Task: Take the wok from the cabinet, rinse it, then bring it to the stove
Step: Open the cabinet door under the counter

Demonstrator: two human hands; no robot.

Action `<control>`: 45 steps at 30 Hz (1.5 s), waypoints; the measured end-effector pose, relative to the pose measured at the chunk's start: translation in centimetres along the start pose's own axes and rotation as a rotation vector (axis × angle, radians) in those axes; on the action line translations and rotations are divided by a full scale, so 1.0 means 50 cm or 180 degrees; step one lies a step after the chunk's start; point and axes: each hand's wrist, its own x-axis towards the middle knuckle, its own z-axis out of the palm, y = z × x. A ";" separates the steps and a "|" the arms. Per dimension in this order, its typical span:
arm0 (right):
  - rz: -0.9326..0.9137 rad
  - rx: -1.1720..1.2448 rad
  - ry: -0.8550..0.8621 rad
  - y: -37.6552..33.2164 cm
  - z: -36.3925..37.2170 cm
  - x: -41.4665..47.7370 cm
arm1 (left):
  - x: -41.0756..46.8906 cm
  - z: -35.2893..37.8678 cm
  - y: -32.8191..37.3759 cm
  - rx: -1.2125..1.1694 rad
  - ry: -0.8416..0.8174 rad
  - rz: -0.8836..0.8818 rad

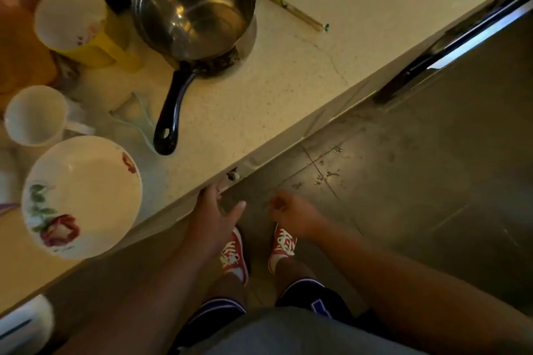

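We look straight down past our shirt and shorts at our red sneakers (235, 256) on the tiled floor (403, 181), standing against the front edge of a pale speckled countertop (259, 89) that runs diagonally from near left to far right. Our left hand (215, 216) reaches down at the counter's edge with fingers spread and released, its fingertips at or just under the lip near a small metal fitting (232, 176); it grasps nothing that we can see. Our right hand (291, 215) hangs just right of it over the floor, fingers loosely curled and empty. The wok is nowhere in view, and the cabinet front below the counter is hidden from this angle. On the counter, a steel saucepan (193, 6) with a black handle (170, 112) sits at the far side, the handle pointing toward us. Left of it stands a yellow pitcher (78, 26), nearer a white mug (34, 115), and nearest a white bowl (82, 196) painted with roses. A pair of chopsticks (294, 10) lies right of the saucepan. A few water drops (326, 173) glint on the floor.
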 end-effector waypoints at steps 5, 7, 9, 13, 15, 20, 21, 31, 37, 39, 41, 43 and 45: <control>-0.0845 0.0043 0.0299 -0.110 0.008 0.082 | 0.029 0.004 0.013 -0.0179 0.0136 -0.0251; -0.0939 -0.0040 0.0320 -0.123 0.023 0.099 | 0.034 0.003 0.012 -0.0185 0.0166 -0.0277; -0.0907 -0.0083 0.0284 -0.128 0.030 0.107 | 0.036 -0.003 0.011 -0.0180 0.0177 -0.0286; -0.0896 -0.0072 0.0279 -0.125 0.047 0.110 | 0.030 -0.012 -0.002 -0.0225 0.0085 -0.0289; -0.0920 -0.0070 0.0327 -0.123 0.053 0.104 | 0.028 -0.016 -0.007 -0.0182 0.0010 -0.0309; -0.0842 0.0071 0.0625 -0.096 0.083 0.067 | 0.018 -0.030 -0.014 -0.0155 -0.0166 -0.0120; -0.0826 0.0112 0.0708 -0.088 0.091 0.059 | 0.014 -0.034 -0.013 -0.0197 -0.0231 -0.0045; -0.0165 0.0282 0.1255 -0.031 0.140 -0.048 | -0.030 -0.051 -0.035 0.0132 -0.1259 0.0678; -0.0398 -0.0802 0.2644 -0.064 0.135 -0.146 | -0.050 -0.019 -0.039 0.0132 -0.1490 0.0885; -0.0776 -0.1601 0.2679 -0.091 0.131 -0.153 | -0.061 -0.007 -0.038 0.0034 -0.1616 0.1011; -0.0856 -0.2164 0.2443 -0.112 0.122 -0.140 | -0.074 0.008 -0.040 -0.0076 -0.1660 0.1245; -0.0760 -0.2525 0.2102 -0.123 0.109 -0.120 | -0.083 0.028 -0.046 -0.0026 -0.1700 0.1358; -0.0670 -0.2676 0.1712 -0.117 0.096 -0.099 | -0.091 0.052 -0.056 -0.0002 -0.1781 0.1292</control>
